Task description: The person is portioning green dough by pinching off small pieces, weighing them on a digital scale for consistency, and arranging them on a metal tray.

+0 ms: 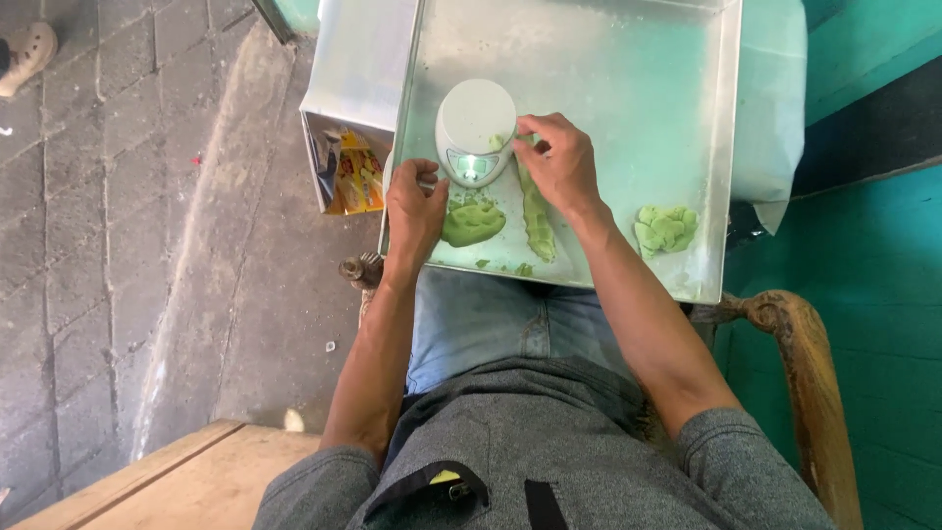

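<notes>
Two hands over the metal tray (706,147). My right hand (561,162) pinches green dough at the white kitchen scale (475,130); my left hand (416,208), fingers curled together, touches the dough lump (471,224) beside it.

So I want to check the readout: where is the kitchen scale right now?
In the head view, the white scale sits in the metal tray, left of centre, between the left hand and right hand.

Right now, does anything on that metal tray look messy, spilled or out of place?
Only small things. A few green dough crumbs lie loose near the front edge of the metal tray. One crumpled dough lump sits apart at the right, away from the white scale and both hands. Nothing looks damaged.
</notes>
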